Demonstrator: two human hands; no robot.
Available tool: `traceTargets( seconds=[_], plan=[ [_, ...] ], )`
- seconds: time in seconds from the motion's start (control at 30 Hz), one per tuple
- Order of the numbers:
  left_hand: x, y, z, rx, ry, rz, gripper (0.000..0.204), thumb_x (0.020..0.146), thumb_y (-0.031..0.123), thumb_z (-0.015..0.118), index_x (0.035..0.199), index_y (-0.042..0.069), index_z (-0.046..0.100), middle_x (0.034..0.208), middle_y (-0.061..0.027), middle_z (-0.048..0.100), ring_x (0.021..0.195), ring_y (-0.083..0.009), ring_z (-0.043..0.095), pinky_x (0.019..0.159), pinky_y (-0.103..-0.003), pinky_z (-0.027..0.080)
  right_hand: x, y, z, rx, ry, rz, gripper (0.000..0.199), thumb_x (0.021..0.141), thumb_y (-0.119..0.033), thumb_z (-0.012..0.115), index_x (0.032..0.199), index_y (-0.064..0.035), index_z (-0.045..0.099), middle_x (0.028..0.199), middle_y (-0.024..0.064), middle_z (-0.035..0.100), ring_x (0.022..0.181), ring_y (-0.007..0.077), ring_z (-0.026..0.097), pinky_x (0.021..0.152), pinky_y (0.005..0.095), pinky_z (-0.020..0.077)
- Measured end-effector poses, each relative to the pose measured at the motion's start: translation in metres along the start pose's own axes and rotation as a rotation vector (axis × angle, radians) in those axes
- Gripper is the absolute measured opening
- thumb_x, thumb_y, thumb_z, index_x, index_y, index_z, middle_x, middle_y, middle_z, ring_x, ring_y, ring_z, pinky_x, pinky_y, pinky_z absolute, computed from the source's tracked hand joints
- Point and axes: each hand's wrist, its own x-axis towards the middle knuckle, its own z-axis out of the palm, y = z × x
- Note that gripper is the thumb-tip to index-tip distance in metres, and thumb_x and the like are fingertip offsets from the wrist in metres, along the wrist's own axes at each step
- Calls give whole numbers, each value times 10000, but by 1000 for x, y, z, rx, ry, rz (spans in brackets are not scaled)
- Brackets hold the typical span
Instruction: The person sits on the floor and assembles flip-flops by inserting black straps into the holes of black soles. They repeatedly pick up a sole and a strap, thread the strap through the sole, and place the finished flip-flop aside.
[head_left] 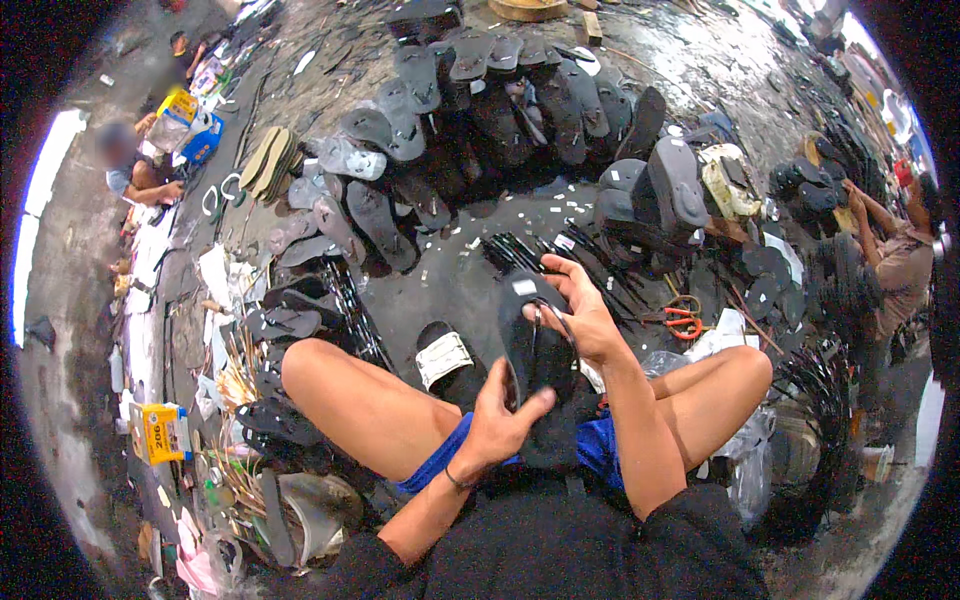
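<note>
A black flip-flop (517,325) is held upright over my lap, between my two hands. My right hand (580,318) grips it near the toe end, with the thumb at the strap and the fingers around the far edge. Lower down, my left hand (497,418) is closed around the side of the sole; its thumb is smeared by motion. Just left of the flip-flop, a black slipper with a white strap (444,359) lies on the floor. Behind my right hand lies a bundle of thin black straps (512,251).
Stacks of dark soles (500,100) curve around the far side. A tall dark pile (676,185) stands to the right, near orange-handled scissors (684,322). Olive soles (268,165) and a yellow box (161,434) are at left. Other people sit left and right, one with a bare arm (868,225).
</note>
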Motion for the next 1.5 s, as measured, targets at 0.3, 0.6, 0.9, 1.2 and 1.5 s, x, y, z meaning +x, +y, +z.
traceTargets(
  seconds=[0.3,0.6,0.9,1.2,1.5],
  plan=[
    [18,15,-36,-320,176,169,400,936,29,632,1286,0,441,1116,-97,637,920,-149,641,792,-296,572,-37,45,10,489,-301,471,274,911,-101,632,1178,-42,626,1026,13,686,868,128,640,791,277,528],
    [5,65,-148,676,726,112,726,901,90,697,1455,-77,259,1175,-115,588,960,-175,602,829,-320,535,-7,28,31,338,-254,405,418,1001,-205,595,1351,1,497,1223,109,595,1027,302,688,825,364,594],
    [-43,-15,-376,303,1012,199,724,825,272,794,1396,-27,465,1291,-167,606,1146,-270,585,1006,-400,458,4,26,5,-30,-46,353,439,982,-188,630,1346,28,513,1230,171,616,1093,264,659,859,355,555],
    [-46,-31,-348,418,1293,467,601,971,162,657,1448,-62,369,1418,-211,481,1264,-254,512,1052,-362,437,78,0,-198,116,1256,98,928,841,-536,719,1416,60,302,1412,206,422,1195,368,508,1037,466,394],
    [-3,58,-237,488,975,715,556,978,80,596,1475,3,358,1433,-160,487,1299,-261,491,1094,-381,410,102,0,-231,250,1223,409,901,721,-586,755,1342,-2,466,1314,107,500,947,256,531,684,404,469]
  ],
)
